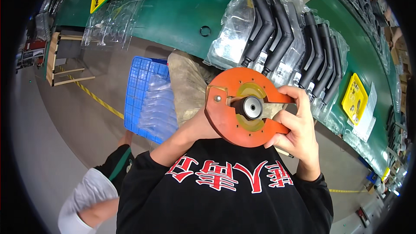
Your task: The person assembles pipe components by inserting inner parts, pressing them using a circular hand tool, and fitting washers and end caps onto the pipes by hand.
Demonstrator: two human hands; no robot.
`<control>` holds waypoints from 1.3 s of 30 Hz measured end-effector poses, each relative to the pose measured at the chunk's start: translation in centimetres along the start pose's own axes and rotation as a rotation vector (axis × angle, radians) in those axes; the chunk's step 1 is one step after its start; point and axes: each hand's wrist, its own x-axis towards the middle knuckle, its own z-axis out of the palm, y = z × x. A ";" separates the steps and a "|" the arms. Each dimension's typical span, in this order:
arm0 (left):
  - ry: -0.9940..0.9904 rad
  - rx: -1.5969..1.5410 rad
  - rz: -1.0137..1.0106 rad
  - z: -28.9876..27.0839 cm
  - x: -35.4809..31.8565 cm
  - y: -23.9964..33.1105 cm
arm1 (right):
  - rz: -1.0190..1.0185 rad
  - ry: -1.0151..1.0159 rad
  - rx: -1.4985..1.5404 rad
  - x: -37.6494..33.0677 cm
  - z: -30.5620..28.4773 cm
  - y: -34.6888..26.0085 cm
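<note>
Held up before my chest is an orange, round clamp-like tool (pixel 221 123) with two stubby handles at its right and a bolt and spring at its left. In its central opening sits a black cylindrical part (pixel 252 107) with a silvery ringed face, framed by yellowish inner pieces. My right hand (pixel 301 130) is closed around the handles, fingers on the upper one and thumb at the lower one. Against the tool's left underside is my left hand (pixel 203 123); its fingers are hidden behind the tool.
Several black angled tube-like handles (pixel 286 39) lie in clear plastic trays (pixel 224 47) on the green table (pixel 173 13). Two black rings (pixel 205 30) and yellow trays (pixel 355 99) of small parts are there too. A blue crate (pixel 134 89) stands left; another person (pixel 93 195) is lower left.
</note>
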 end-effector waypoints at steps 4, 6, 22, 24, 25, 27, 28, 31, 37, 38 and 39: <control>-0.010 0.008 -0.004 -0.1 0.2 0.0 | 0.026 -0.016 -0.001 -0.2 -0.1 0.1; -0.016 0.018 0.005 -0.2 0.3 0.0 | 0.041 -0.029 0.013 -0.2 -0.1 0.2; -0.422 0.023 -0.200 -2.3 2.7 4.0 | 0.111 -0.097 0.316 0.0 3.0 2.6; -0.509 -0.576 -0.528 -2.2 2.7 3.4 | 0.260 -0.027 0.606 -0.7 4.6 3.0; -0.546 -0.880 -0.678 -2.1 2.7 3.3 | 0.335 0.012 0.751 -0.9 5.3 3.2; -0.576 -1.193 -0.816 -1.9 2.5 3.3 | 0.414 0.047 0.892 -1.0 5.8 3.4; -0.554 -1.171 -0.827 -1.8 2.5 3.4 | 0.420 0.071 0.889 -1.0 6.0 3.5; -0.489 -1.105 -0.861 -1.3 2.4 3.6 | 0.441 0.146 0.882 -1.1 6.4 3.7; -0.503 -0.912 -0.916 -1.5 2.3 3.6 | 0.217 0.051 0.701 -0.8 5.9 5.1; -0.517 -0.854 -0.904 -1.6 2.4 3.6 | 0.189 0.046 0.642 -0.6 5.9 5.1; -0.531 -0.796 -0.892 -1.6 2.5 3.5 | 0.162 0.041 0.582 -0.5 5.8 5.0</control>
